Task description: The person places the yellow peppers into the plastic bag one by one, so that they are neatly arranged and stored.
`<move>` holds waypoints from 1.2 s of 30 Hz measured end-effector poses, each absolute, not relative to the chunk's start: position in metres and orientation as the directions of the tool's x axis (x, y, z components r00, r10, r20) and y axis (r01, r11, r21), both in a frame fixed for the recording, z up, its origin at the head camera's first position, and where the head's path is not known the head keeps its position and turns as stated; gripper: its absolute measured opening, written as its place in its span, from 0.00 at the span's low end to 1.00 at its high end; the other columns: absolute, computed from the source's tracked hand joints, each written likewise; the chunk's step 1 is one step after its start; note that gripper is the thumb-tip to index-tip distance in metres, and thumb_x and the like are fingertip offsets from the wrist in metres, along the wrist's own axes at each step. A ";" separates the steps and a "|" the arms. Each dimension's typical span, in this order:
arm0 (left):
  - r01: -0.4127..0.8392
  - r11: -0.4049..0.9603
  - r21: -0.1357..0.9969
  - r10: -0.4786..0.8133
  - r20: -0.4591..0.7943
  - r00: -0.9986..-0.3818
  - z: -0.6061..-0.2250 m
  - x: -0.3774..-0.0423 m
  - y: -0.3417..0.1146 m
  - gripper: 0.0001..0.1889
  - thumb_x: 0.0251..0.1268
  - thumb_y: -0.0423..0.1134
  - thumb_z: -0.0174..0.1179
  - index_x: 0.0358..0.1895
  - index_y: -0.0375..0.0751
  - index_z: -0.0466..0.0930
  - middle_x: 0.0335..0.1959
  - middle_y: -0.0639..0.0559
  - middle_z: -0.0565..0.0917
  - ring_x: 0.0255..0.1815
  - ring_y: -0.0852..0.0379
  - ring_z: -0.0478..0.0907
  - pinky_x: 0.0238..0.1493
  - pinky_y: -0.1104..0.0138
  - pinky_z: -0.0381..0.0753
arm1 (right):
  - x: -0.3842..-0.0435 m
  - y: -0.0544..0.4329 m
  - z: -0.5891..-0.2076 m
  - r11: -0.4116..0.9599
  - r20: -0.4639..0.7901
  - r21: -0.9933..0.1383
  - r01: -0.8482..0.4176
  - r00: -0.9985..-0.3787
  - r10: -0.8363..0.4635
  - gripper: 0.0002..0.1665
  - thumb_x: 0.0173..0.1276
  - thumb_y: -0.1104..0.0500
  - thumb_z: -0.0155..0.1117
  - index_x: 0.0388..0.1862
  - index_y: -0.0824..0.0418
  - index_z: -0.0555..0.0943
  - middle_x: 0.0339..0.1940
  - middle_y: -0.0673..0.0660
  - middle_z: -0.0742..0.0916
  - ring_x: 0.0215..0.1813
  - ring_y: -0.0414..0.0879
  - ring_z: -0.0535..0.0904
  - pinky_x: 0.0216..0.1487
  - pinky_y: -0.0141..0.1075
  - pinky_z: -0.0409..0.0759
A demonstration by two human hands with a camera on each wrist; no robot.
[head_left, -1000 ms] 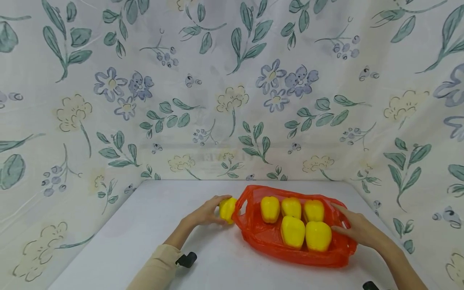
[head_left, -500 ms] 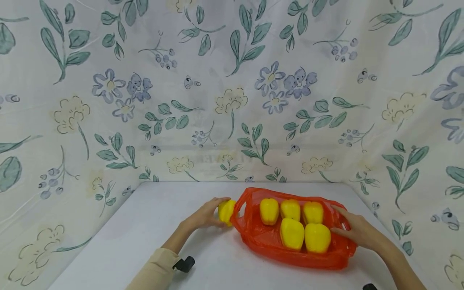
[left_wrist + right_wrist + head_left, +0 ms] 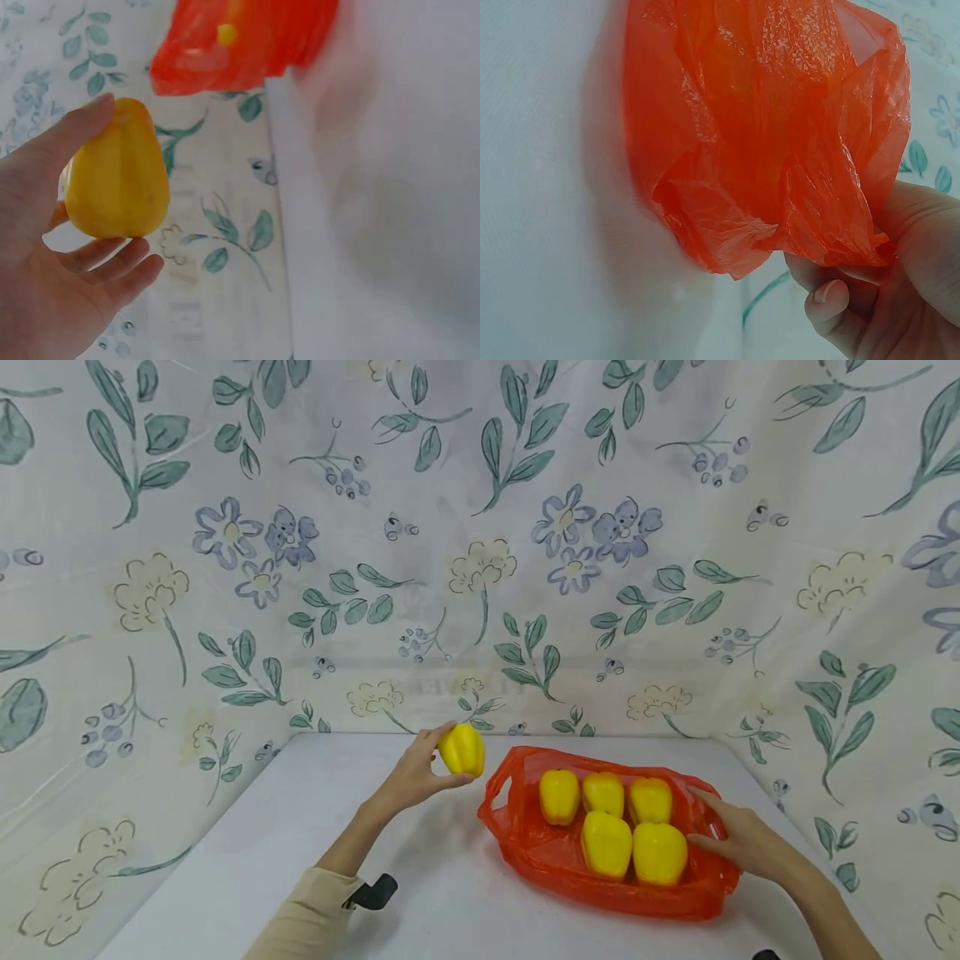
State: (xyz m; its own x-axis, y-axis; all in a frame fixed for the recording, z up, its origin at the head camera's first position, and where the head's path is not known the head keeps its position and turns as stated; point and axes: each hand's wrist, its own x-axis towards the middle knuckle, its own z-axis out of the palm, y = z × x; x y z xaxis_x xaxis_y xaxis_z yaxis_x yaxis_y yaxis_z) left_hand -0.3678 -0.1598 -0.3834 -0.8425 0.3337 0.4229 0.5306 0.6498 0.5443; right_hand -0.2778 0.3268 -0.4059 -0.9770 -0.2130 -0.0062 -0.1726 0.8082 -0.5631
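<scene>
A yellow bell pepper (image 3: pixel 461 751) is pinched between the thumb and fingers of my left hand (image 3: pixel 417 774), raised above the table to the left of the bag. In the left wrist view, the same pepper (image 3: pixel 120 172) appears whole, with the hand (image 3: pixel 56 225) around one side. A red plastic bag (image 3: pixel 600 897) lies spread open on the table with several yellow bell peppers (image 3: pixel 606 843) inside. At its right end my right hand (image 3: pixel 750 835) grips the bag's edge; in the right wrist view, crumpled red plastic (image 3: pixel 817 217) sits between thumb and fingers.
The white table (image 3: pixel 300 827) ends at a floral curtain (image 3: pixel 480 610) that hangs behind it and along both sides. A black wrist-worn device (image 3: pixel 375 892) sits by the left sleeve (image 3: pixel 307 910).
My left hand has lifted the yellow bell pepper up off the table and slightly left, away from the bag's left handle. My right hand and the bag have stayed in place.
</scene>
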 end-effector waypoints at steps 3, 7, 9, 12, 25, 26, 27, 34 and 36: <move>0.566 0.623 0.540 0.316 0.488 -0.814 -0.367 -0.359 -0.153 0.48 0.49 0.57 0.74 0.74 0.50 0.61 0.62 0.45 0.72 0.57 0.51 0.73 0.59 0.55 0.81 | -0.278 0.327 -0.406 0.802 -0.011 -0.574 -0.168 -0.977 -0.213 0.54 0.59 0.46 0.72 0.76 0.66 0.57 0.53 0.68 0.83 0.36 0.44 0.80 0.33 0.34 0.86; 0.636 0.569 0.521 0.357 0.541 -0.762 -0.351 -0.343 -0.138 0.46 0.50 0.58 0.73 0.73 0.55 0.62 0.62 0.50 0.72 0.58 0.55 0.73 0.59 0.57 0.81 | -0.279 0.327 -0.405 0.801 -0.019 -0.578 -0.155 -0.979 -0.203 0.55 0.59 0.46 0.72 0.75 0.67 0.56 0.54 0.69 0.83 0.36 0.44 0.81 0.33 0.35 0.87; 0.674 0.537 0.508 0.402 0.548 -0.733 -0.346 -0.336 -0.129 0.46 0.50 0.56 0.74 0.73 0.56 0.62 0.61 0.52 0.72 0.59 0.56 0.73 0.60 0.58 0.81 | -0.279 0.327 -0.405 0.803 -0.016 -0.576 -0.156 -0.979 -0.202 0.55 0.59 0.45 0.72 0.75 0.68 0.57 0.53 0.69 0.83 0.36 0.44 0.81 0.33 0.35 0.87; 0.719 0.499 0.484 0.481 0.536 -0.694 -0.344 -0.326 -0.115 0.45 0.50 0.53 0.74 0.73 0.57 0.61 0.59 0.55 0.72 0.59 0.59 0.73 0.60 0.60 0.80 | -0.279 0.328 -0.407 0.801 -0.010 -0.576 -0.162 -0.979 -0.205 0.54 0.59 0.45 0.72 0.75 0.68 0.57 0.52 0.69 0.83 0.35 0.44 0.81 0.32 0.35 0.86; 0.704 0.480 0.524 0.675 0.291 -0.678 -0.375 -0.317 -0.076 0.45 0.53 0.53 0.72 0.74 0.56 0.59 0.65 0.51 0.69 0.60 0.57 0.71 0.57 0.60 0.83 | -0.277 0.327 -0.405 0.797 0.013 -0.573 -0.190 -0.975 -0.223 0.52 0.59 0.47 0.72 0.74 0.68 0.58 0.51 0.68 0.84 0.35 0.44 0.81 0.32 0.34 0.86; 0.700 0.490 0.519 0.681 0.274 -0.679 -0.377 -0.317 -0.074 0.45 0.53 0.54 0.72 0.74 0.56 0.59 0.65 0.51 0.69 0.59 0.57 0.71 0.56 0.61 0.83 | -0.277 0.327 -0.404 0.796 0.013 -0.574 -0.191 -0.975 -0.224 0.52 0.59 0.47 0.72 0.74 0.68 0.58 0.51 0.68 0.84 0.35 0.44 0.81 0.32 0.34 0.86; 0.698 0.499 0.514 0.685 0.259 -0.681 -0.378 -0.318 -0.072 0.45 0.53 0.54 0.71 0.74 0.56 0.58 0.65 0.51 0.69 0.59 0.57 0.71 0.56 0.63 0.83 | -0.276 0.327 -0.404 0.797 0.012 -0.573 -0.190 -0.975 -0.224 0.53 0.59 0.47 0.72 0.74 0.69 0.58 0.51 0.68 0.83 0.35 0.44 0.81 0.32 0.34 0.86; 0.669 0.557 0.492 0.701 0.153 -0.697 -0.391 -0.321 -0.064 0.44 0.53 0.58 0.70 0.74 0.59 0.60 0.64 0.52 0.70 0.58 0.60 0.69 0.52 0.74 0.79 | -0.277 0.325 -0.403 0.803 -0.002 -0.571 -0.172 -0.978 -0.210 0.54 0.59 0.45 0.72 0.74 0.67 0.57 0.54 0.70 0.82 0.38 0.45 0.81 0.33 0.36 0.87; 0.665 0.564 0.489 0.706 0.132 -0.696 -0.394 -0.321 -0.062 0.44 0.53 0.59 0.70 0.74 0.59 0.60 0.64 0.52 0.69 0.59 0.60 0.69 0.53 0.73 0.79 | -0.277 0.325 -0.403 0.805 0.005 -0.566 -0.178 -0.977 -0.212 0.53 0.59 0.46 0.72 0.74 0.68 0.58 0.53 0.70 0.82 0.38 0.45 0.81 0.33 0.35 0.87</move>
